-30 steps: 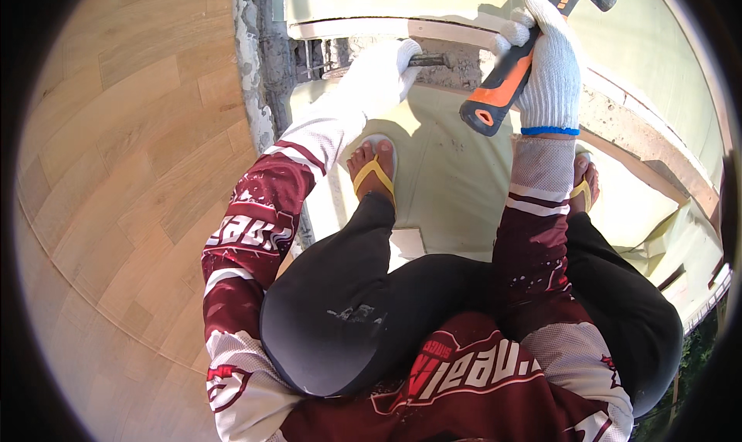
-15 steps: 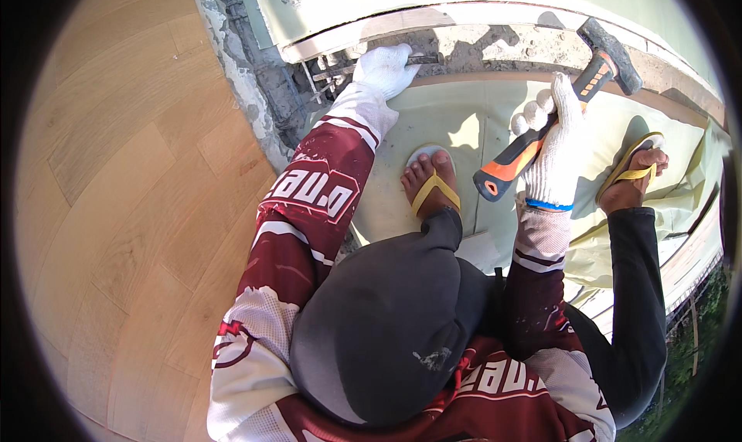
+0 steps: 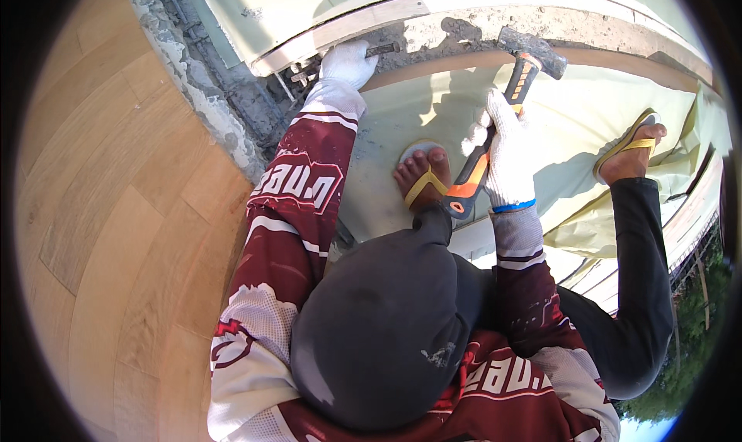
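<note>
Left hand (image 3: 348, 65), top middle of the frame, wraps a metal bar (image 3: 384, 49), probably to steady it. Right hand (image 3: 508, 152) grips the hammer (image 3: 521, 81) mid-handle, likely for control.

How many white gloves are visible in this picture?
2. One white glove is on the left hand, which holds a dark metal rod; the other is on the right hand, around the hammer handle. No others show.
</note>
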A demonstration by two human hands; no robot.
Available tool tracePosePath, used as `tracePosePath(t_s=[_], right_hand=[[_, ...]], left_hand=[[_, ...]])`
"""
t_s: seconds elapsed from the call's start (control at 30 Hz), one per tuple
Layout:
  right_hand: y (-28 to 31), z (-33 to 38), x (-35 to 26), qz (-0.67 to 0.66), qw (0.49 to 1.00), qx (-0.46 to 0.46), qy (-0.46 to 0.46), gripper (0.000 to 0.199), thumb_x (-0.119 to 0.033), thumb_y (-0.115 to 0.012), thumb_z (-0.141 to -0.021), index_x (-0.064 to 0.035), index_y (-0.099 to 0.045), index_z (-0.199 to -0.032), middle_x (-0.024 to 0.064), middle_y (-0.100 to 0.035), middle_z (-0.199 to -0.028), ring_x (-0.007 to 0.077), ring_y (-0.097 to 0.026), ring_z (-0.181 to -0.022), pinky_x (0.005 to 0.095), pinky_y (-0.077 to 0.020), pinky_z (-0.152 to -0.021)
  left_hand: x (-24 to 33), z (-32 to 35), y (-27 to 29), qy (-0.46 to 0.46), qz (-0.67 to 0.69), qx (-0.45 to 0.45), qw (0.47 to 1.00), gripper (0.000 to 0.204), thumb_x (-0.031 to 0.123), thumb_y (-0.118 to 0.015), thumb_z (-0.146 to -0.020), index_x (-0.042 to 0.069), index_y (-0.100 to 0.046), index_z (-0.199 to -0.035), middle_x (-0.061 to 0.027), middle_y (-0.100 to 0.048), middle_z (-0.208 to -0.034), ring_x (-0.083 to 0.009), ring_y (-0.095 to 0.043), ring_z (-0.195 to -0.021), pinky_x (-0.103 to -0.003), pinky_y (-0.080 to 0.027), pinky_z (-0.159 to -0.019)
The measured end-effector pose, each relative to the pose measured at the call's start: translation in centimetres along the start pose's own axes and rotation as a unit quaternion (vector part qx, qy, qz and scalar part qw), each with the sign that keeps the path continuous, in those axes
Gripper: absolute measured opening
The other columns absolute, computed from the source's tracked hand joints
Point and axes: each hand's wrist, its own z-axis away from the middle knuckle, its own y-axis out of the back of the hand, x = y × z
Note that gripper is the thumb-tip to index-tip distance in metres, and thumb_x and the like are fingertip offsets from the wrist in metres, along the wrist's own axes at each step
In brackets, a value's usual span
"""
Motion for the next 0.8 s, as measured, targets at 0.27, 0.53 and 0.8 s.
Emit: tracePosePath(t_s=[0.27, 0.53, 0.8], right_hand=[[-0.7, -1.2, 0.4, -0.098, 0.993, 0.033, 0.057, 0.02, -0.031, -0.066, -0.105, -0.0149, -0.059, -0.095, -0.0019, -0.055, -0.074, 0.0119, -0.055, -0.062, 0.0329, -0.0524, -0.058], [-5.5, -1.0, 5.3, 0.149, 0.971, -0.144, -0.119, 0.024, -0.023, -0.069, -0.098, -0.0057, -0.053, -0.097, 0.0028, -0.056, -0.073, 0.0129, -0.057, -0.054, 0.033, -0.0542, -0.046], [1.9, -2.9, -4.1, -0.07, 0.993, 0.031, 0.088, 0.023, -0.027, -0.064, -0.105, -0.0135, -0.054, -0.09, -0.001, -0.054, -0.073, 0.0115, -0.057, -0.061, 0.0291, -0.0511, -0.053]], left_hand=[[-0.9, -1.8, -1.1, -0.001, 0.003, 0.086, 0.996, 0.043, 0.046, -0.068, -0.09, 0.012, -0.076, -0.115, -0.018, -0.076, -0.111, -0.0369, -0.071, -0.109, -0.048, -0.056, -0.096], [-0.6, 0.0, 0.3, 0.011, 0.058, 0.117, 0.991, 0.048, 0.042, -0.07, -0.089, 0.006, -0.074, -0.121, -0.0216, -0.075, -0.114, -0.0385, -0.072, -0.11, -0.045, -0.056, -0.096], [-0.9, -0.3, -1.0, 0.012, 0.016, 0.036, 0.999, 0.045, 0.044, -0.069, -0.089, 0.011, -0.075, -0.119, -0.0204, -0.076, -0.109, -0.039, -0.072, -0.105, -0.046, -0.057, -0.092]])
